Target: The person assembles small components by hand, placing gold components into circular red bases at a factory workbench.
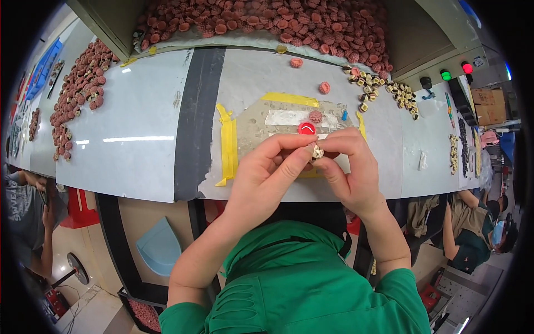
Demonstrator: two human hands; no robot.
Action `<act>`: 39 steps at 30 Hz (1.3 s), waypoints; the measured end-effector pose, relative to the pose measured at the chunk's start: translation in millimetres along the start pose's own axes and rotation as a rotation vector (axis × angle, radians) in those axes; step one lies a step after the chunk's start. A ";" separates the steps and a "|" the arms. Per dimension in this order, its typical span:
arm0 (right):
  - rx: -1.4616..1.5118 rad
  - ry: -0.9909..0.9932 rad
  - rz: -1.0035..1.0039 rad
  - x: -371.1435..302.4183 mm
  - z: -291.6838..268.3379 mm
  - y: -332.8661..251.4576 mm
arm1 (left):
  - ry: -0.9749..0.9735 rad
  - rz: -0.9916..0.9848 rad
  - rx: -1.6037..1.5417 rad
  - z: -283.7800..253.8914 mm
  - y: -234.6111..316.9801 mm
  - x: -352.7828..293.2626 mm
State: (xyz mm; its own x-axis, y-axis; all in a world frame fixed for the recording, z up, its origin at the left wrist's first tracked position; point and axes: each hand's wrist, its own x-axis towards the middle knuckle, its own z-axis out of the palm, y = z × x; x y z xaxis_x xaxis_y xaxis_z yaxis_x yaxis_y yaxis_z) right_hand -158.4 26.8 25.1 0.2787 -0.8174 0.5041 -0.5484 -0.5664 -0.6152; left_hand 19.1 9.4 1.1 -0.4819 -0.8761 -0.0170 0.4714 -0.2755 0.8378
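Above the near part of the table, my left hand (266, 173) and my right hand (351, 167) meet, both closed. Between their fingertips is a small cream piece with dark spots (317, 151); the fingers hide part of it. Just beyond my fingertips lies a round red piece with a white curved mark (306, 128). Next to that rests a pink, bumpy, raspberry-shaped shell (315, 116). These lie over a worn grey work patch (253, 127) edged with yellow tape (228, 146).
A large heap of pink shells (267, 19) fills the bin at the back. More pink-and-cream pieces (78, 92) spread at the left. Cream-and-black pieces (403, 99) lie at the back right, near a green button (445, 74) and a red one (467, 67). Other people sit at both sides.
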 end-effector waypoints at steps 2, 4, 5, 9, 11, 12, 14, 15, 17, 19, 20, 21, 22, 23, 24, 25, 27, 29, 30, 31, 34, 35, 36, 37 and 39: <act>0.034 -0.033 0.055 2.6 -6.7 -2.9 | -0.031 -0.042 -0.011 -0.6 5.9 0.2; 0.157 -0.061 0.139 8.7 -13.7 -4.8 | -0.062 -0.085 -0.025 0.8 8.4 0.6; 0.159 -0.061 0.140 10.0 -14.5 -3.1 | -0.077 -0.075 0.004 1.5 8.3 -0.3; 0.170 -0.182 0.067 9.8 -18.8 3.3 | -0.072 -0.064 0.026 1.8 7.6 0.7; 0.203 -0.235 0.091 8.3 -19.1 5.7 | -0.091 -0.052 0.030 1.4 9.4 1.4; 0.205 -0.229 0.081 8.4 -17.9 6.6 | -0.071 -0.097 -0.017 2.8 12.1 1.8; 0.207 -0.218 0.070 8.2 -16.1 7.7 | -0.055 -0.143 -0.061 5.3 15.1 2.5; 0.192 -0.202 0.065 8.0 -15.5 8.0 | -0.045 -0.146 -0.056 6.8 15.9 2.4; 0.178 -0.180 0.059 7.6 -15.2 8.7 | -0.038 -0.150 -0.045 11.0 18.4 2.4; 0.029 -0.151 -0.026 7.2 -15.7 9.7 | -0.045 -0.155 0.155 17.2 20.8 3.2; 0.032 -0.142 -0.024 7.1 -16.1 8.0 | -0.048 -0.159 0.164 18.7 21.1 3.9; -0.027 -0.149 -0.058 7.6 -17.2 5.6 | -0.067 -0.170 0.187 19.4 20.7 5.6; -0.085 -0.156 -0.091 8.0 -18.5 3.5 | -0.086 -0.181 0.212 19.6 20.1 6.5; -0.082 -0.142 -0.088 8.6 -19.1 2.9 | -0.091 -0.186 0.224 17.0 19.2 6.9; -0.038 -0.127 -0.075 9.4 -19.8 2.6 | -0.116 -0.185 0.146 13.0 18.4 7.0; 0.006 -0.112 -0.062 8.9 -19.7 2.7 | -0.139 -0.185 0.068 9.8 17.1 7.2; 0.153 -0.125 0.050 4.1 -21.1 2.2 | -0.122 -0.191 0.044 7.1 12.7 5.5; 0.302 -0.143 0.160 -0.2 -21.9 1.9 | -0.101 -0.195 0.015 8.2 12.3 5.5; 0.379 -0.152 0.221 -1.7 -22.2 2.1 | -0.101 -0.177 0.039 10.1 12.3 6.0; 0.457 -0.161 0.283 -2.8 -22.0 2.1 | -0.102 -0.158 0.061 11.9 12.3 6.5; 0.524 -0.122 0.309 -3.8 -17.9 2.1 | -0.101 -0.140 0.078 16.7 10.4 7.5; 0.527 -0.118 0.310 -4.2 -16.8 2.0 | -0.102 -0.143 0.081 16.7 9.7 7.1; 0.578 -0.120 0.338 -4.5 -15.9 1.9 | -0.102 -0.133 0.079 16.3 8.8 6.5; 0.629 -0.123 0.366 -4.6 -15.0 2.1 | -0.102 -0.121 0.077 16.1 8.3 6.6; 0.651 -0.107 0.358 -5.3 -11.3 3.0 | -0.099 -0.123 0.070 15.9 7.9 7.1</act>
State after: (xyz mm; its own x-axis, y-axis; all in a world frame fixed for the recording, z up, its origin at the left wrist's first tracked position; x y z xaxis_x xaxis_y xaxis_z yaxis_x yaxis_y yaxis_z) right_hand -170.5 30.6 27.4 0.2648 -0.9502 0.1647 -0.0519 -0.1846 -0.9814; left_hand 7.7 7.3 16.2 -0.6047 -0.7933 -0.0707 0.3533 -0.3468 0.8689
